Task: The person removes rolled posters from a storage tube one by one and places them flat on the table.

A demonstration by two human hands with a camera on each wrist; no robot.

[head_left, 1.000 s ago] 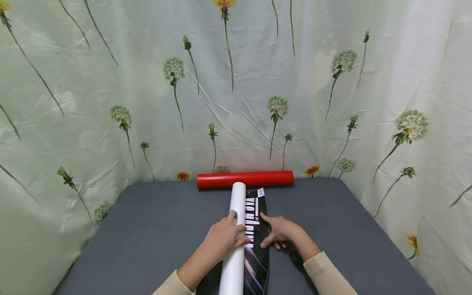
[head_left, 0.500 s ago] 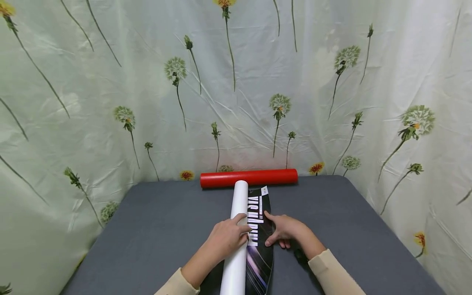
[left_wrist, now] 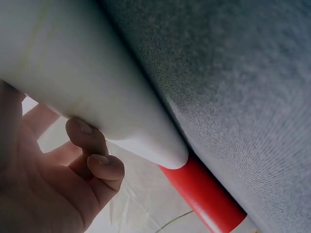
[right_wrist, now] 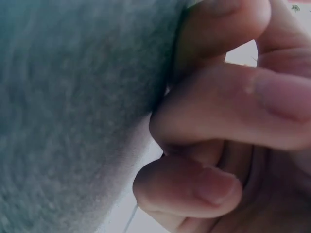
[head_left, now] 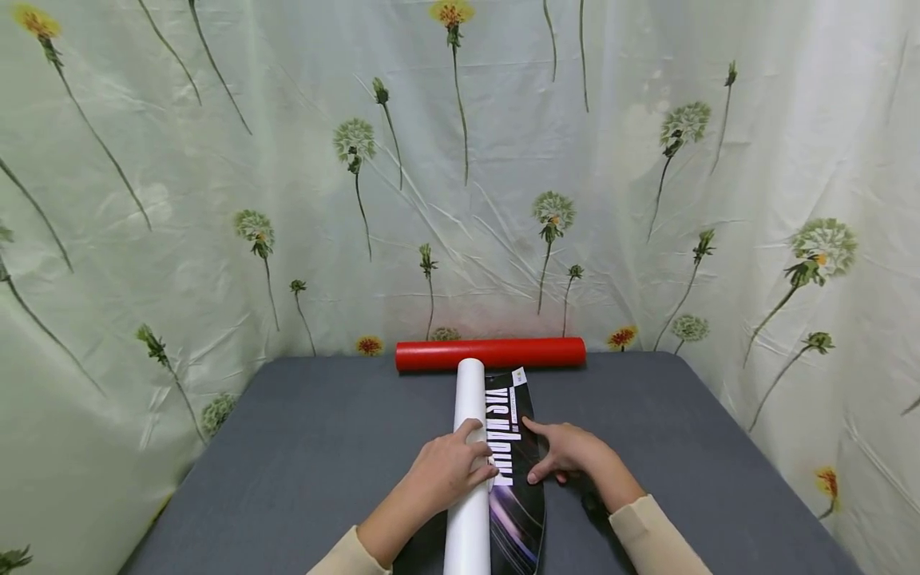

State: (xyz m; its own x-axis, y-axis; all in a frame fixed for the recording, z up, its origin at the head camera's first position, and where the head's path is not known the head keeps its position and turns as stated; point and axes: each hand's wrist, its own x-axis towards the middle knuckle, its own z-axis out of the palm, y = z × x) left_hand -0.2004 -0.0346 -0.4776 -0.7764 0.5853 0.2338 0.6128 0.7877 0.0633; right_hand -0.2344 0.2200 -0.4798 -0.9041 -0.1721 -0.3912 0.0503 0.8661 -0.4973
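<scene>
A partly rolled poster lies lengthwise on the grey table. Its white roll (head_left: 469,391) is on the left, and a black printed strip (head_left: 519,511) with large white lettering shows on the right. My left hand (head_left: 444,471) grips the roll from above, fingers bent over it. The left wrist view shows two curled fingers (left_wrist: 103,167) against the roll's near side. At the strip's right edge my right hand (head_left: 575,454) rests with thumb and index finger spread on the print. Its other fingers (right_wrist: 218,102) are bent against the grey surface in the right wrist view.
Behind the poster a red tube-like roll (head_left: 503,352) lies crosswise along the back edge of the grey table (head_left: 323,447). The poster's far end comes close to it. A pale curtain (head_left: 309,200) with dandelion prints hangs behind and at the sides.
The whole scene has shifted slightly right in the head view. My left fingers have shifted a little on the roll, now lying further over its top. My right hand stays at the poster's edge.
</scene>
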